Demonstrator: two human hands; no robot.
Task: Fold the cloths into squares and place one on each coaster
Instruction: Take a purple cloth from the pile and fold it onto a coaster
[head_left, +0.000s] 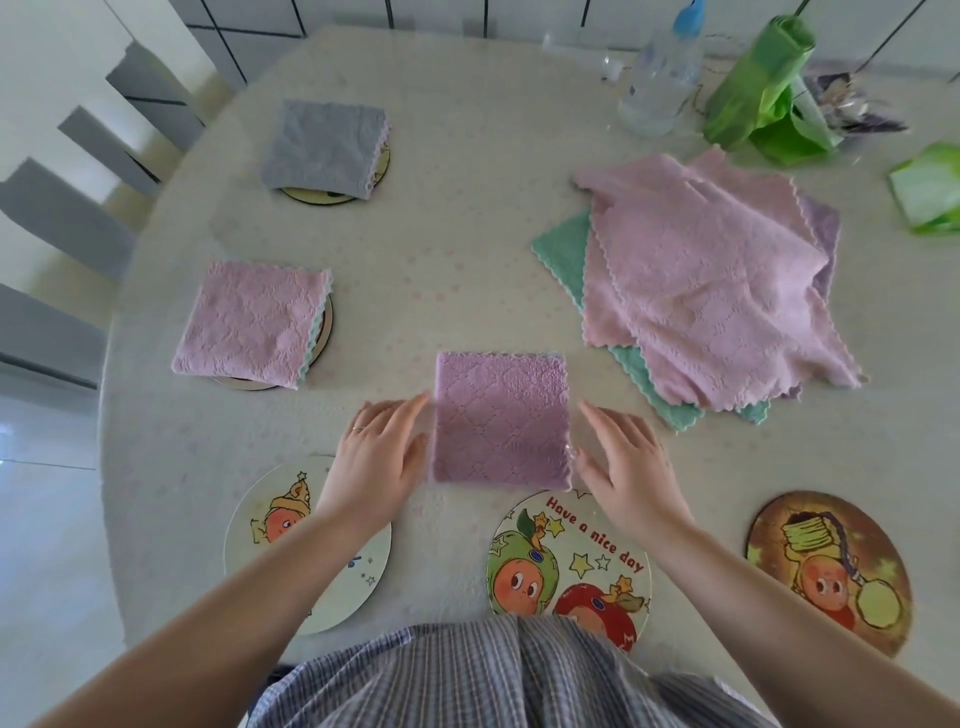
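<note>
So we've got a folded purple cloth (501, 418) sitting square on the desk (467, 234) right in front of us, with our left hand (376, 460) flat against its left edge and our right hand (626, 462) against its right edge; the fingers (402, 415) on both hands are straight and held pretty much together, not pinching anything, just touching the sides. The cloth's near edge just reaches the rim of the "Have a nice day" coaster (569, 569), but it isn't on it. That coaster is bare, same as the pale coaster (306, 545) under our left forearm and the brown coaster (828, 569) off to the right. Further out on the left, a folded pink cloth (252, 325) covers most of one coaster (324, 327), and a folded grey cloth (324, 148) covers another coaster (382, 161) behind it, only the rims peeking out. To the right there's a loose pile of unfolded cloths (711, 291), pink on top with green and lilac ones under it. At the back: a clear bottle with a blue cap (662, 73), can't really tell how full it is, a roll of green bags (753, 88), and a green packet (930, 189) at the edge.
</note>
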